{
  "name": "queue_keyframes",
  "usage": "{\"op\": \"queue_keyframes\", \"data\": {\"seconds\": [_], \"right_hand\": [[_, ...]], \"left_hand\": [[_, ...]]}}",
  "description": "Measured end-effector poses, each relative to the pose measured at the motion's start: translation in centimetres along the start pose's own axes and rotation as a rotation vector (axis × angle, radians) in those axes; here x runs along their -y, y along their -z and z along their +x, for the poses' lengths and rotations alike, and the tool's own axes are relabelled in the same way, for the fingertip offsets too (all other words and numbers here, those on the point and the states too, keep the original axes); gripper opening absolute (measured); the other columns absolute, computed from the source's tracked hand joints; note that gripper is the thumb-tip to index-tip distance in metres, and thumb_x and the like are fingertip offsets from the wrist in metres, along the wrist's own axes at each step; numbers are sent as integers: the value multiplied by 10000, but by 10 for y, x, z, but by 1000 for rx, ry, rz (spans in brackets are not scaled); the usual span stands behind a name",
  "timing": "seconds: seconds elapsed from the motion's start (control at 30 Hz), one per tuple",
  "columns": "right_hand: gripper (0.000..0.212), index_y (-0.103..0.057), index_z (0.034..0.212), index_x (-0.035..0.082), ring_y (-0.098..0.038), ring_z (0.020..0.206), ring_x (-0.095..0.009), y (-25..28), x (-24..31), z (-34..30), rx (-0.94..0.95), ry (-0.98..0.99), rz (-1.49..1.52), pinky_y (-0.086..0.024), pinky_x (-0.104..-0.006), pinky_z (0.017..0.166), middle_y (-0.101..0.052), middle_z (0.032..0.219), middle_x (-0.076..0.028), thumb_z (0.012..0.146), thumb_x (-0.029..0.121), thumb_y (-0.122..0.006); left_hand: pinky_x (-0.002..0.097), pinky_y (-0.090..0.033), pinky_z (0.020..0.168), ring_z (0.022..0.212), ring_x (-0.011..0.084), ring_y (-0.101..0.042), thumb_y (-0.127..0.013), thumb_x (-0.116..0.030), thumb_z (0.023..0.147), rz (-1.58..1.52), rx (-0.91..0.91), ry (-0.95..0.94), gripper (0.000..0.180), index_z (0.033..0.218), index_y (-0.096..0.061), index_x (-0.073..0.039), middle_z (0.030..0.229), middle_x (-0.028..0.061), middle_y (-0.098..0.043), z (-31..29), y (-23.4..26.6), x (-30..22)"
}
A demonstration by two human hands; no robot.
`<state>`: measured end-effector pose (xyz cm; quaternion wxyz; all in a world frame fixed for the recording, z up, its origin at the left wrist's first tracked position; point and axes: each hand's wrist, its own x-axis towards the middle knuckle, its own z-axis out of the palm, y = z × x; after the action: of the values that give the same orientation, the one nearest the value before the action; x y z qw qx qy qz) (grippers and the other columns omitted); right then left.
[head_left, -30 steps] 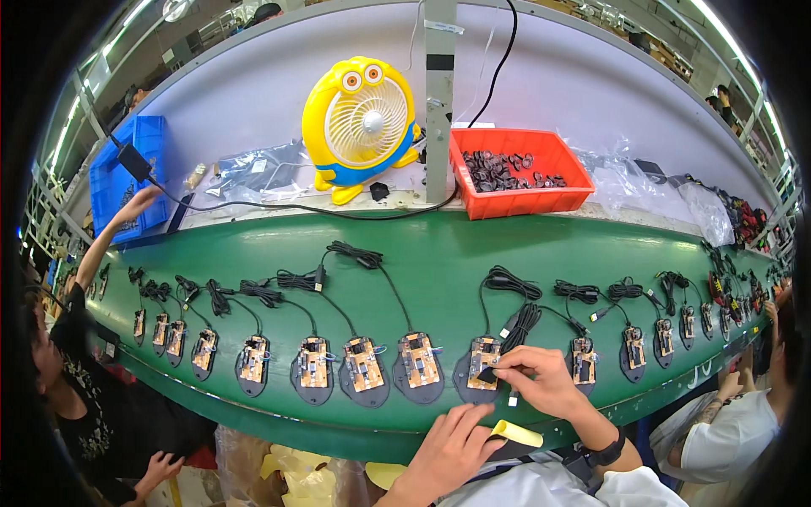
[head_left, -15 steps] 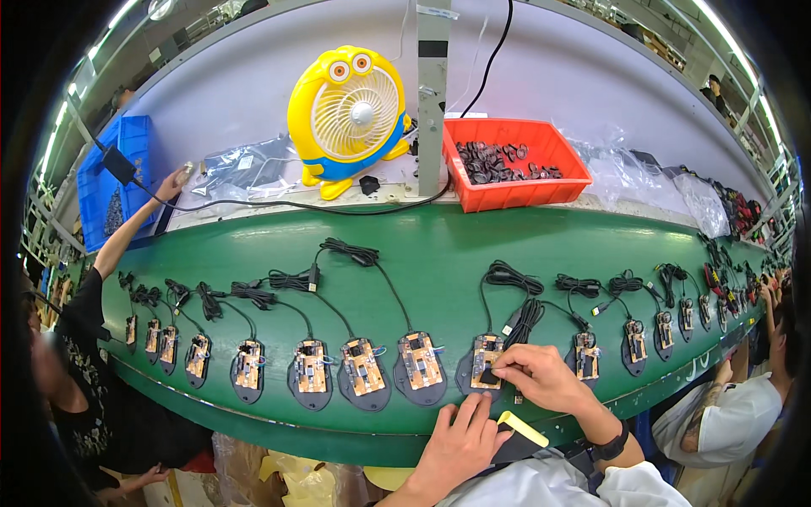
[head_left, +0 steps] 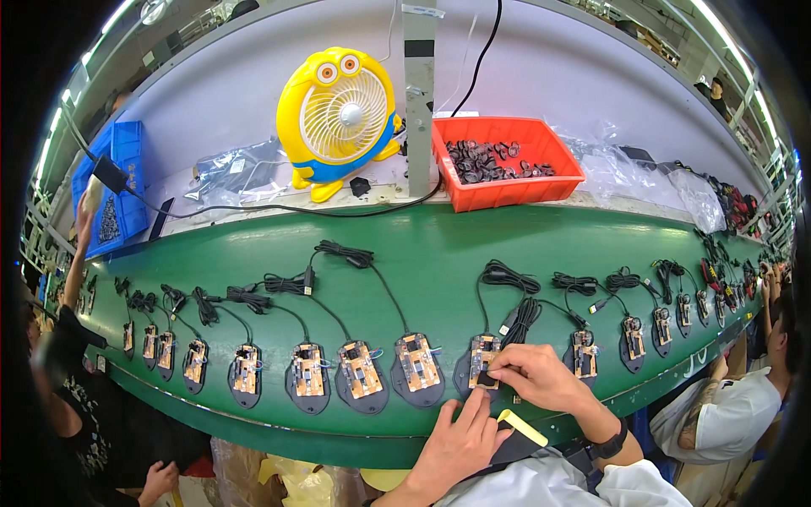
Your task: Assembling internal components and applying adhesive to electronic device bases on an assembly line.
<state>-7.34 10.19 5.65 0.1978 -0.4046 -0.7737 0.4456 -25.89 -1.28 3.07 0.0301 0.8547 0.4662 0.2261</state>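
Note:
In front of me lies a flat, dark computer-mouse base with a tan circuit board and a coiled black cable. My right hand pinches a small black piece against the board's lower part; the piece is mostly hidden by the fingertips. Just below the base, my left hand has bent fingers near its lower edge. By that hand's thumb is a dark sheet with a curled yellow edge, apparently gripped there. The hand covers much of the sheet.
Several similar bases with boards and cables line the green bench on both sides. Behind stand a yellow fan, a red bin of small dark parts and a blue bin. Co-workers sit left and right; a black power cord runs behind.
My view has shifted slightly. Both my hands stay almost in place, the right still at the board. The co-worker's arm at left has moved further left, to the blue bin.

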Motion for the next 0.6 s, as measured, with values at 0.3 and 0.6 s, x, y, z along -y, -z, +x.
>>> {"op": "queue_keyframes", "data": {"seconds": [0.3, 0.6], "right_hand": [[103, -721, 1012, -13, -715, 806, -337, -7, 2, -3, -95, 106, -106, -584, -405, 722, -731, 925, -144, 916, 24, -721], [122, -774, 882, 33, -647, 765, -264, -24, -6, -4, -361, 257, -342, -545, -379, 658, -691, 843, -77, 774, 13, -827]], "left_hand": [[479, -479, 955, 1266, 323, -606, -720, -336, 958, -23, 34, -41, 366, 880, -659, 15, 1088, 196, -716, 8, 0, 5], [461, -461, 945, 1219, 312, -628, -728, -323, 942, -76, 8, -29, 349, 869, -667, 12, 1030, 167, -696, 11, -2, 8]]}}
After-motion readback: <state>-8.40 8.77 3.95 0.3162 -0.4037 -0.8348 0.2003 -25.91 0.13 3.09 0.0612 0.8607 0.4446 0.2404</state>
